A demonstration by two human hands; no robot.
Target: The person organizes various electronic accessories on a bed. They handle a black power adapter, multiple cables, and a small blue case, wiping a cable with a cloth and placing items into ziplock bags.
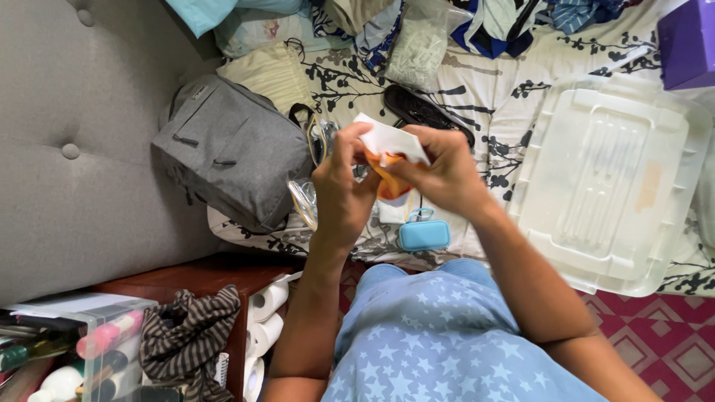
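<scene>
We hold a small orange pouch (pixel 387 179) and a white paper (pixel 391 139) between both hands, above the bed (pixel 506 97). Our left hand (pixel 341 195) pinches the pouch from the left. Our right hand (pixel 445 173) closes on the paper from the right, just as near.

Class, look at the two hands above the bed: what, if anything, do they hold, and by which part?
Both hands share an orange cloth with a white tag. The left hand pinches its left edge, and the right hand grips the tag end.
</scene>
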